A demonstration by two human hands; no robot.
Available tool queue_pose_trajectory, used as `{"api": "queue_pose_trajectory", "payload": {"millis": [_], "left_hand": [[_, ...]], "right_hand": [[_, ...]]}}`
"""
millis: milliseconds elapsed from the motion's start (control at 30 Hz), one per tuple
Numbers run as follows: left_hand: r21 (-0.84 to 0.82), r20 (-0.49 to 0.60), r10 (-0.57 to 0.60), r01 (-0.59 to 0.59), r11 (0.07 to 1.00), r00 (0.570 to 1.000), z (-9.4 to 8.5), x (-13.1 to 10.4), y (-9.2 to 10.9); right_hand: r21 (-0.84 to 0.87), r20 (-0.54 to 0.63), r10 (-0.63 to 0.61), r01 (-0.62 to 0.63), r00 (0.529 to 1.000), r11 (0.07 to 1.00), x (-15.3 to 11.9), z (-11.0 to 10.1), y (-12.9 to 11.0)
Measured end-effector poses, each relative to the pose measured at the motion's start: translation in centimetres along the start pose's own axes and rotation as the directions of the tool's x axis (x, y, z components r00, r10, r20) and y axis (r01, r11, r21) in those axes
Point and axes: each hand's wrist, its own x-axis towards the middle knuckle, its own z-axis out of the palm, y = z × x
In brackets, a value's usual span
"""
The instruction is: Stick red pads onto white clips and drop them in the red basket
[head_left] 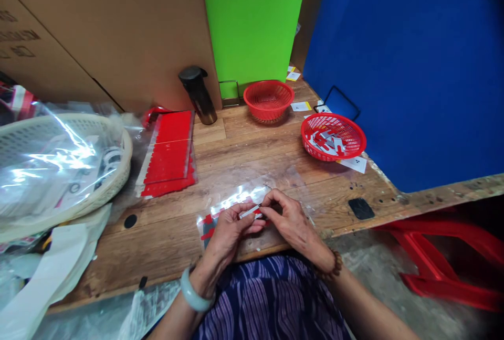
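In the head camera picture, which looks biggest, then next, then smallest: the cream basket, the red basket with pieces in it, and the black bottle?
1. Cream basket: plainly the biggest, though it is cut off at the left edge.
2. Red basket with pieces in it.
3. Black bottle: smallest, but it stands farther back, so that is less sure.

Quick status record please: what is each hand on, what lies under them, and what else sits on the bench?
left hand: pinches one end of a small white strip
right hand: pinches the strip's other end
under hands: clear bag with red-and-white pieces, lying on the wooden bench
near basket: red, holds red and grey pieces
far basket: red, contents cannot be told
left of hands: stack of red sheets
far left: cream basket with plastic bags
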Motion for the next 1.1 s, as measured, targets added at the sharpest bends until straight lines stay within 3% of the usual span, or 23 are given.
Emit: {"api": "queue_pose_trajectory", "payload": {"millis": [167,367,533,733,1100], "left_hand": [[0.086,-0.043,0.116,-0.112,0.990,0.992,-0.1,0.1,-0.2],[0.148,-0.056,0.151,-0.141,0.979,0.987,-0.2,-0.1,-0.1],[0.065,-0.019,0.086,-0.084,0.994,0.996,-0.5,0.0,-0.1],[0.013,-0.008,-0.011,0.011,1.000,1.000,-0.6,-0.2,0.2],[0.008,-0.009,-0.029,0.029,1.000,1.000,-0.5,-0.1,0.3]], "right_hand": [[0.010,-0.020,0.052,-0.052,0.998,0.999,-0.3,0.5,0.1],[-0.043,-0.065,-0.017,0.014,0.998,0.999,-0.9,0.3,-1.1],[-0.049,-0.023,0.038,-0.040,0.999,0.998,-0.7,0.1,-1.3],[-0.104,-0.024,-0.011,0.009,1.000,0.995,-0.5,0.2,-0.9],[-0.211,-0.038,-0.074,0.064,0.997,0.975,-0.4,0.4,0.0]]}}
